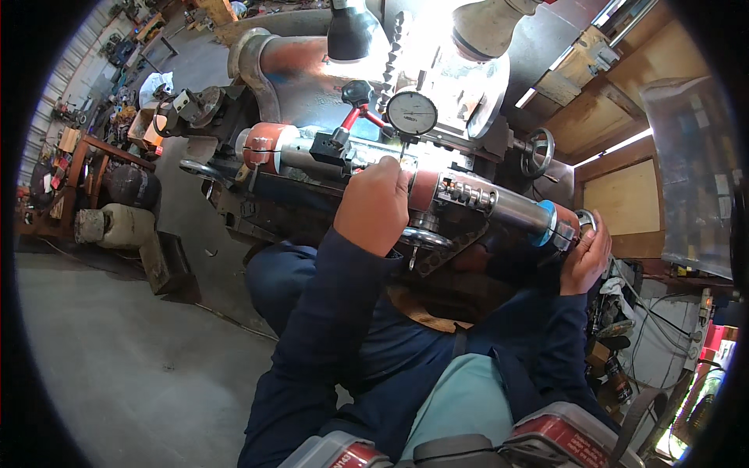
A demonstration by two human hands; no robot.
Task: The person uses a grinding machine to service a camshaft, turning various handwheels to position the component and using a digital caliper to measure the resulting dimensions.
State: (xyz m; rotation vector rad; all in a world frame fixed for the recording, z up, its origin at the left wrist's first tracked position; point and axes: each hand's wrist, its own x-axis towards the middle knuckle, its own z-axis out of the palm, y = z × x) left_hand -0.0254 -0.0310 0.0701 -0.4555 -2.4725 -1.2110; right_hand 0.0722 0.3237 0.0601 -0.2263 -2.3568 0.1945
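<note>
My left hand (376, 204) is closed in a pinch just below a round dial indicator (412, 113). Its fingertips meet near the indicator's thin stem, and what they grip is too small to make out. A red jointed arm (349, 120) with a black knob (357, 93) carries the dial from a black block base (328, 148). Under the dial runs the long metal spindle (511, 207) of a machine, with a spring and red-painted collars. At its right end, my right hand (587, 256) curls around a small metal handwheel (583, 220), beside a blue ring (551, 223).
A black lamp (355, 33) and a pale lamp head (488, 30) hang over the machine. Handwheels stick out at the left (201, 170), front (425, 239) and right (538, 152). A dirty gas cylinder (117, 226) and clutter line the left floor; a wooden cabinet (620, 195) stands right.
</note>
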